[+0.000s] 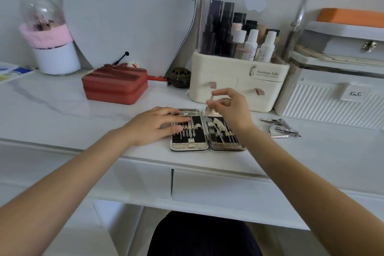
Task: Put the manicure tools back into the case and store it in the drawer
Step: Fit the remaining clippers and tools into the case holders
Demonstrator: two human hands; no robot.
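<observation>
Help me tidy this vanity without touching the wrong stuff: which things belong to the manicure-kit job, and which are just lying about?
Job: open case; slim tool in right hand; left hand on case; loose clippers; drawer.

Lying about: red pouch; cosmetics organizer; brush holder; white box.

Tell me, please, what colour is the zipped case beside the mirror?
The zipped case is brick red, clearest in the head view.

Soft even daylight, wide-angle edge distortion
</observation>
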